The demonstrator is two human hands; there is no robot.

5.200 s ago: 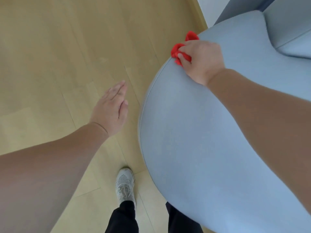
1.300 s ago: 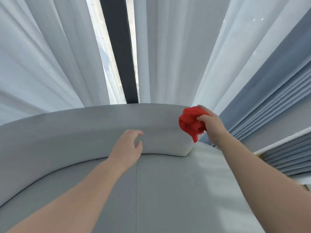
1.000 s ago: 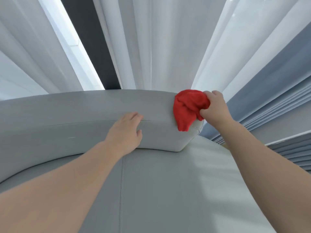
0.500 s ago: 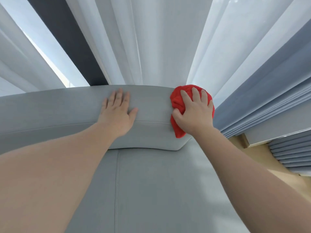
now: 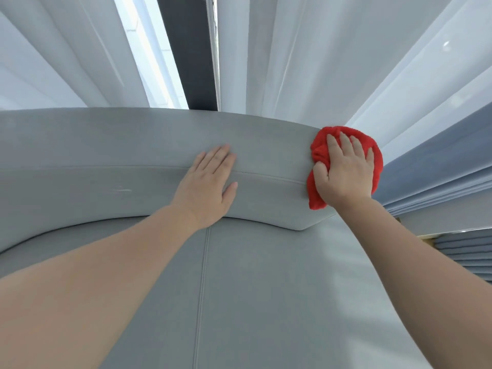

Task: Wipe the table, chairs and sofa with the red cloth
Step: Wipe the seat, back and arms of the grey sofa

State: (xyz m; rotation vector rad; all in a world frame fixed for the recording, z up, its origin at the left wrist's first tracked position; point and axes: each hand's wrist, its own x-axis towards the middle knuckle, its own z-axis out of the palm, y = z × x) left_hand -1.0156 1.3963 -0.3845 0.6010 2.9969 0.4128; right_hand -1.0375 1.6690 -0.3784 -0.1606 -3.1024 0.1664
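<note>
The grey sofa [image 5: 111, 145] fills the lower view, its curved backrest running across the middle and its seat below. The red cloth [image 5: 318, 155] lies bunched on the right end of the backrest. My right hand [image 5: 344, 171] presses flat on the cloth with fingers spread, covering most of it. My left hand [image 5: 210, 182] rests palm down on the backrest, left of the cloth, holding nothing.
White sheer curtains [image 5: 306, 54] hang right behind the backrest, with a dark window frame post [image 5: 189, 49] between them. Blue-grey drapes [image 5: 439, 161] hang at the right. A strip of wooden floor [image 5: 426, 237] shows beside the sofa's right end.
My right hand went from gripping the cloth beside the backrest's end to pressing it flat on top. My left hand flattened on the backrest. The view shifted slightly.
</note>
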